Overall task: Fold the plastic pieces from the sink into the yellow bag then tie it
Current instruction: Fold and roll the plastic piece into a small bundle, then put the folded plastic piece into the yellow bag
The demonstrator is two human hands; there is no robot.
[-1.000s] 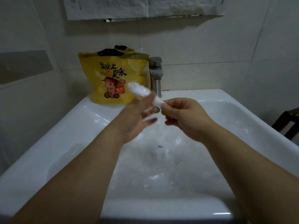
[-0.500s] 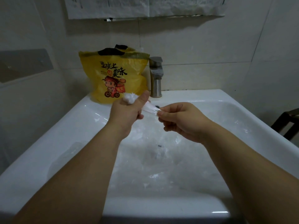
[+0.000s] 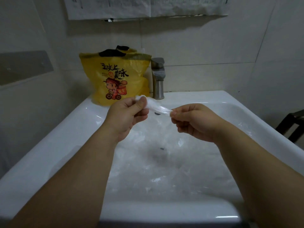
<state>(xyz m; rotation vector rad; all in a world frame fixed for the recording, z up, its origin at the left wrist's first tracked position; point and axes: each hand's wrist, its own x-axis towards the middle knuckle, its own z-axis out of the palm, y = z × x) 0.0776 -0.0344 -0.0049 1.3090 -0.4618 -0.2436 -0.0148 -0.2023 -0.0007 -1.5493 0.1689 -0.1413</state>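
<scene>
A thin strip of clear plastic (image 3: 157, 107) is stretched between my two hands above the white sink (image 3: 79, 129). My left hand (image 3: 127, 115) pinches its bunched left end between thumb and fingers. My right hand (image 3: 195, 120) pinches the right end. More clear plastic pieces (image 3: 158, 162) lie crumpled in the sink basin below. The yellow bag (image 3: 115, 78), printed with a cartoon figure and black lettering, stands upright on the sink's back left corner, its top open with black handles showing.
A steel tap (image 3: 158, 78) stands just right of the yellow bag at the back of the sink. Tiled walls close in behind and on the left. A dark chair (image 3: 291, 125) stands at the far right. Paper sheets (image 3: 144, 6) hang on the wall above.
My hands have drawn apart, pulling the plastic piece out into a longer strip. My left hand turned and closed its grip on the bunched end.
</scene>
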